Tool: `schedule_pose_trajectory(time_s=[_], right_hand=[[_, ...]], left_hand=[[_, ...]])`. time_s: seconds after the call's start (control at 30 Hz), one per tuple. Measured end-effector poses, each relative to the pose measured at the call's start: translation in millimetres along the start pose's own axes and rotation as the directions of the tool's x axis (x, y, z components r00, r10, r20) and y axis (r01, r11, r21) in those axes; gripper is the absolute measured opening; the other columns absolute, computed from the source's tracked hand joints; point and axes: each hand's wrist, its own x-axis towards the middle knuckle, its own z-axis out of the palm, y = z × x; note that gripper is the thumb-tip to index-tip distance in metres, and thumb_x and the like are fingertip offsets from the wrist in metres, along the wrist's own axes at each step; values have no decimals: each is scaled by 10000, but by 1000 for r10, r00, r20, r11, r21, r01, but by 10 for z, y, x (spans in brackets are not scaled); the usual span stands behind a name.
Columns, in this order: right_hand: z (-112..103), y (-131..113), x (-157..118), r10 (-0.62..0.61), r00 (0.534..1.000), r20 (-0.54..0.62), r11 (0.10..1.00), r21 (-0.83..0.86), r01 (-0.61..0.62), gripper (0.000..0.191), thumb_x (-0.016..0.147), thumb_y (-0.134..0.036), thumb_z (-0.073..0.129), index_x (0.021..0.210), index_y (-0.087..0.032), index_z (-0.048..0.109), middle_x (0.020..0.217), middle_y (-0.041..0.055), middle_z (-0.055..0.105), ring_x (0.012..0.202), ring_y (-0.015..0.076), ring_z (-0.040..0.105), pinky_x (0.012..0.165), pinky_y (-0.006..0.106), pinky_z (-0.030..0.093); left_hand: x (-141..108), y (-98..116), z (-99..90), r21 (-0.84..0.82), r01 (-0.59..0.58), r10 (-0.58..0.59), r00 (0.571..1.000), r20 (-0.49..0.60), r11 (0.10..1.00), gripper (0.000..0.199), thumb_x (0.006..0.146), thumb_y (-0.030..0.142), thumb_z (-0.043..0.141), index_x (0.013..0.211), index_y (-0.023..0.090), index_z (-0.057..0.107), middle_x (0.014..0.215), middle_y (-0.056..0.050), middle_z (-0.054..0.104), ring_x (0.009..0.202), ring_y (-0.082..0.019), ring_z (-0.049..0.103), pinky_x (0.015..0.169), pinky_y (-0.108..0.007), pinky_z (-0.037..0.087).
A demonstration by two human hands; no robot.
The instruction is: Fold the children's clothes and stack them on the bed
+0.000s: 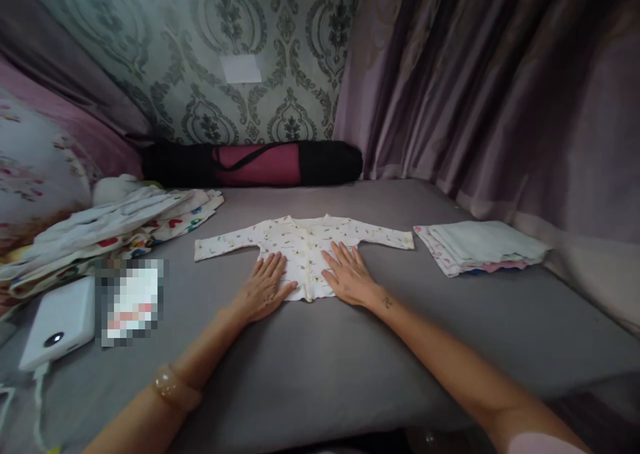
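Note:
A small white long-sleeved top (307, 254) with a tiny coloured print lies flat on the grey sheet (320, 367), both sleeves spread out sideways. My left hand (265, 286) rests palm down on its lower left part, fingers apart, with the heel of the hand on the sheet. On the lower right part of the top lies my right hand (349, 274), also flat with its fingers spread. The buttoned front strip shows between the two hands.
Folded cloths (480, 244) lie at the right, and heaped printed clothes (125, 221) at the left. A white power bank (63, 321) with a cable sits front left, beside a blurred item (134, 302). A black and red roll bag (260, 164) lies along the patterned wall.

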Motion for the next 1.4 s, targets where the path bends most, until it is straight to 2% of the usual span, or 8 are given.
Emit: schedule_pose_trajectory(time_s=[0.23, 0.33, 0.6, 0.77, 0.83, 0.9, 1.07, 1.4], right_hand=[[-77, 2, 10, 23, 988, 155, 994, 100, -39, 629, 977, -509, 231, 1509, -175, 256, 1580, 131, 138, 1455, 282, 62, 1154, 518, 56], [-153, 15, -12, -4, 996, 87, 994, 111, -6, 615, 986, -484, 222, 1508, -161, 253, 1582, 129, 121, 1458, 263, 44, 1157, 517, 37], [-39, 23, -116, 0, 992, 126, 985, 168, -22, 611, 979, -462, 294, 1495, -134, 282, 1573, 128, 163, 1456, 239, 83, 1169, 479, 53], [-344, 472, 8, 145, 988, 46, 908, 391, -152, 475, 973, -365, 341, 1396, -190, 469, 1461, 78, 445, 1329, 164, 417, 1071, 310, 344], [-515, 802, -1, 379, 924, -43, 868, 362, -340, 418, 968, -300, 336, 1281, -175, 583, 1297, 92, 608, 1170, 174, 568, 970, 281, 424], [-647, 1142, -49, 660, 749, -56, 737, 241, -632, 371, 951, -281, 371, 1151, -191, 669, 1164, 104, 681, 1091, 205, 618, 906, 281, 448], [-678, 1661, -96, 844, 530, -74, 536, 140, -833, 414, 914, -342, 450, 1209, -110, 626, 1206, 218, 626, 1137, 301, 590, 895, 372, 452], [-511, 1941, 202, 862, 498, -97, 505, 248, -826, 277, 763, -273, 589, 975, -142, 708, 1038, 175, 690, 969, 282, 648, 800, 347, 484]], left_hand=[[74, -23, -117, -4, -4, 5, 993, 118, 1000, 765, 907, 611, 332, 1460, 83, 321, 1530, -202, 276, 1433, -326, 198, 1143, -520, 187], [180, 151, -154, -30, -32, 33, 999, 33, 999, 632, 960, 511, 262, 1438, 110, 363, 1516, -179, 328, 1427, -279, 245, 1148, -491, 202], [189, 411, 90, -29, -197, 199, 978, 59, 980, 626, 971, 512, 227, 1481, 156, 305, 1552, -137, 252, 1446, -270, 176, 1154, -488, 173], [326, 335, -156, -102, -206, 219, 966, 137, 973, 622, 914, 577, 330, 1381, 191, 473, 1487, -148, 395, 1377, -308, 343, 1095, -477, 286], [446, 345, -271, -136, -179, 195, 974, 119, 974, 521, 921, 552, 330, 1241, 236, 592, 1392, -115, 516, 1290, -297, 452, 1047, -463, 342], [601, 370, -338, -162, -141, 154, 986, 68, 977, 457, 935, 501, 326, 1144, 237, 635, 1305, -98, 582, 1204, -288, 518, 995, -451, 389], [1106, 479, -277, -280, -211, 203, 978, -55, 937, 359, 922, 318, 390, 1162, 161, 606, 1224, -131, 622, 1077, -239, 599, 944, -377, 458], [1983, 842, 198, -270, -272, 242, 960, -139, 924, 419, 878, 129, 414, 1280, 60, 509, 1330, -186, 552, 1268, -236, 494, 1082, -353, 382]])
